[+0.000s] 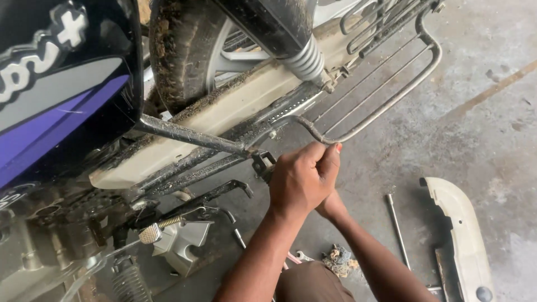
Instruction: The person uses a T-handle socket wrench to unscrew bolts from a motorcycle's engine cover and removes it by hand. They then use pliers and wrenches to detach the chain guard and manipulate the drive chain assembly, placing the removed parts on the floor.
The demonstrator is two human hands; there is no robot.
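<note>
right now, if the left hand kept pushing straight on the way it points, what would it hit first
Most likely the black footrest bracket right ahead of the left hand, then the dirty chain cover behind it. Depth is unclear, and the right hand is mostly hidden.

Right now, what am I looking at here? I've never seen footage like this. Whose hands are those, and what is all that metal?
This is one picture, taken by a camera worn on a person's head, looking down at their own bare hands. No robot is involved. The left hand and right hand are clasped together beside a motorcycle's dirty side guard rail; what they grip is hidden. Above sit the muddy rear tyre and a shock absorber spring. On the concrete floor lie a removed cream plastic cover, a thin metal rod and a dirty rag.
</note>
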